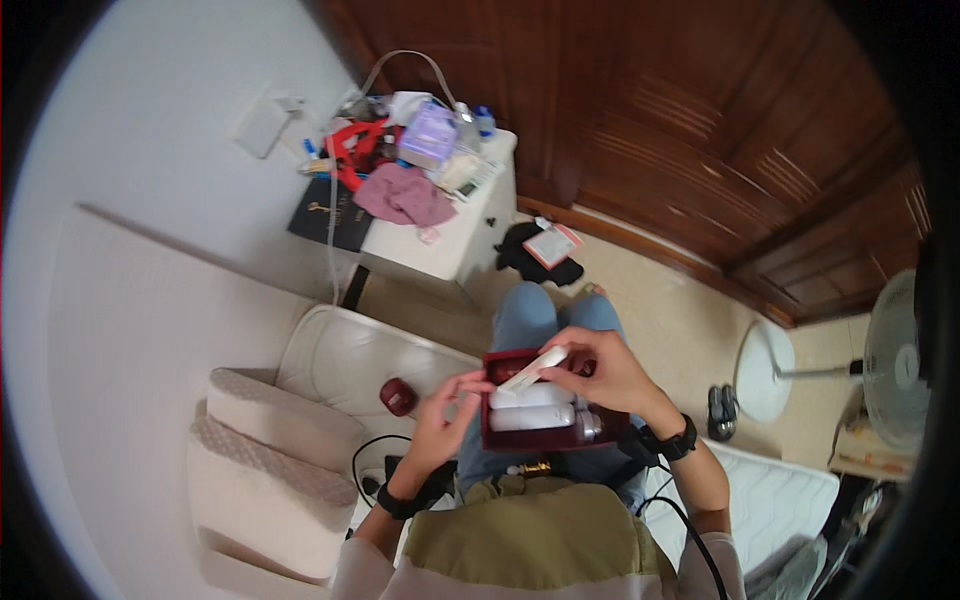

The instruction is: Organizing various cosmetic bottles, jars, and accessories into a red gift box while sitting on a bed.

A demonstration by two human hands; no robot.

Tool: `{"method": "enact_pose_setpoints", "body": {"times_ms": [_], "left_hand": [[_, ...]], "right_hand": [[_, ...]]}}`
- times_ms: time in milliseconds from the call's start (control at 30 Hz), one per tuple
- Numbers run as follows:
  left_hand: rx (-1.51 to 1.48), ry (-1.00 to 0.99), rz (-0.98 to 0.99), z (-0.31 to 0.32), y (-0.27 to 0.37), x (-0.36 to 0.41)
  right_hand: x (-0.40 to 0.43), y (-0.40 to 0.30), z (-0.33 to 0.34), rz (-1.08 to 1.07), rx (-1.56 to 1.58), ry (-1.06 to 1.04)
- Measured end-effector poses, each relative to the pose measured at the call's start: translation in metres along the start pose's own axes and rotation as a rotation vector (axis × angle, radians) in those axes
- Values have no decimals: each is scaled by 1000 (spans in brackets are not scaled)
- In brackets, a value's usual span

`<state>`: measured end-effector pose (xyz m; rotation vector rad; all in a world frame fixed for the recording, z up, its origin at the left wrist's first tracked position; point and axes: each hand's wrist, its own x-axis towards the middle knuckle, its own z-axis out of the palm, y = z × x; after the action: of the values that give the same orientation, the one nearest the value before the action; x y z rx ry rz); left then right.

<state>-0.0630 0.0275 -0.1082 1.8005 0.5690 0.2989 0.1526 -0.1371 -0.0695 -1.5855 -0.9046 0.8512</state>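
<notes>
A dark red open box (525,441) rests on my lap, with white bottles (531,417) lying inside it. Near its right end is a small container with a silvery cap (589,426). My right hand (600,367) grips a slim white tube or stick (541,367) between thumb and fingers, tilted above the box's upper part. At the box's left edge is my left hand (448,416), fingers apart and fingertips by the rim; whether they touch it is unclear. No object shows in that hand.
Left of my lap, a small dark red case (398,397) sits on a pale cushioned surface. Ahead stands a white cabinet (420,249) bearing a pink cloth (405,195) and a purple pack (430,135). A fan (892,360) and dark shoes (722,412) are at right.
</notes>
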Motion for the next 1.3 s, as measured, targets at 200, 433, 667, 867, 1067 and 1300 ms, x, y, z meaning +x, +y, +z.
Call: {"method": "enact_pose_setpoints", "body": {"times_ms": [200, 433, 667, 867, 1067, 1300], "left_hand": [[45, -24, -44, -24, -3, 18], [-754, 298, -435, -105, -132, 226], [414, 627, -320, -122, -206, 387], [263, 882, 49, -134, -144, 408], [109, 241, 468, -126, 47, 295], [-65, -621, 429, -57, 152, 103]], "right_hand": [[110, 1, 46, -96, -22, -261], [108, -6, 17, 153, 379, -31], [3, -15, -42, 166, 363, 285], [-54, -9, -66, 94, 319, 643], [-35, -27, -50, -37, 99, 343], [-7, -84, -2, -503, -5, 252]]}}
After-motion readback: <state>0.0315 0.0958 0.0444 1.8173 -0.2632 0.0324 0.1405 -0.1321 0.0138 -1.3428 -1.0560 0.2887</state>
